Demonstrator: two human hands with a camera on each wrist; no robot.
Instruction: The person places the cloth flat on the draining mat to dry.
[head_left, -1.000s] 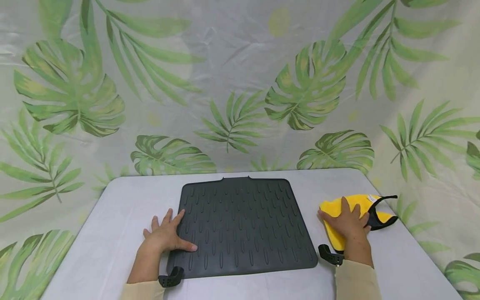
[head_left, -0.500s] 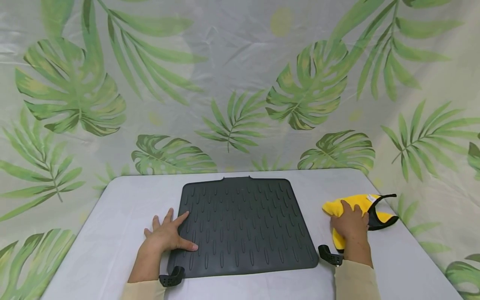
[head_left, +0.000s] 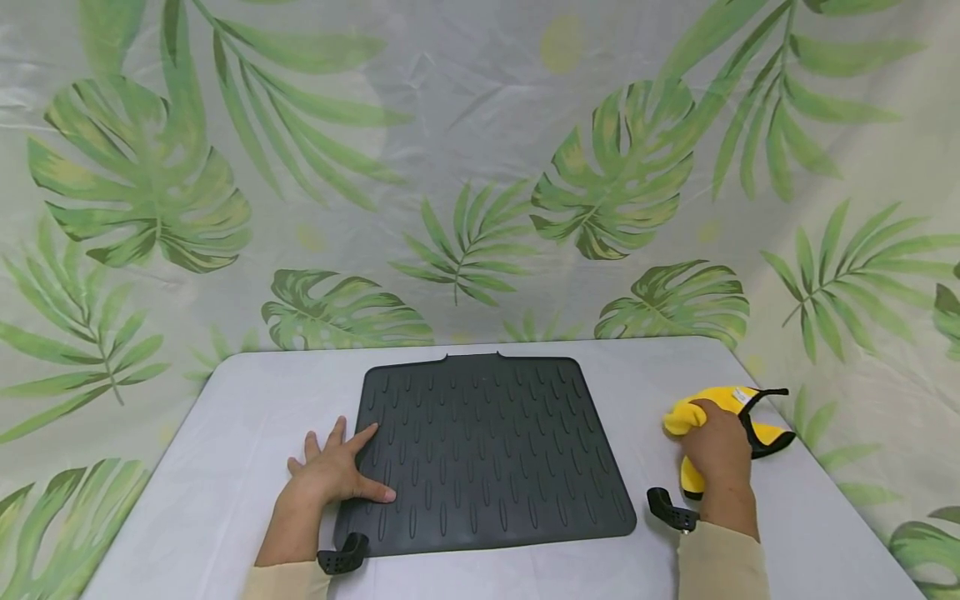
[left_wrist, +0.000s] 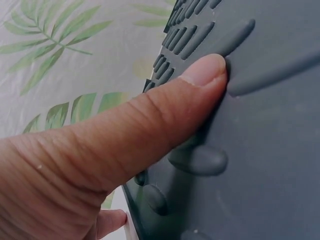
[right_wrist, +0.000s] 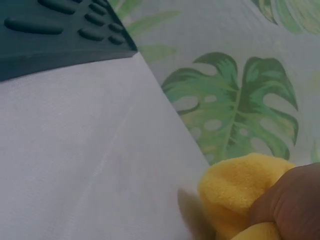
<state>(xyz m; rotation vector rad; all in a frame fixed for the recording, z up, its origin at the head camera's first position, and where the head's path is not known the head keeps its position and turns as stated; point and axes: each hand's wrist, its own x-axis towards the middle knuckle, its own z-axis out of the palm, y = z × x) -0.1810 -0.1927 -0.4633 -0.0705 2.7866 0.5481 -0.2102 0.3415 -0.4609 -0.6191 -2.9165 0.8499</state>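
A dark ribbed rubber mat (head_left: 487,450) lies in the middle of the white table (head_left: 225,467). My left hand (head_left: 333,471) rests flat on the mat's left edge, fingers spread, with the thumb (left_wrist: 170,110) pressing on the mat (left_wrist: 270,150). My right hand (head_left: 716,450) grips a bunched yellow cloth (head_left: 693,417) with black trim at the table's right side. In the right wrist view the yellow cloth (right_wrist: 240,192) bulges out from under my curled fingers (right_wrist: 290,197), just above the table surface.
A leaf-print curtain (head_left: 480,167) hangs behind and around the table. The table's right edge (head_left: 847,500) runs close to the cloth. Black wrist-camera mounts (head_left: 341,557) show at both cuffs.
My right hand has curled and gathered the flat yellow cloth into a bunch, drawing it slightly to the right. The left hand and the mat have not moved.
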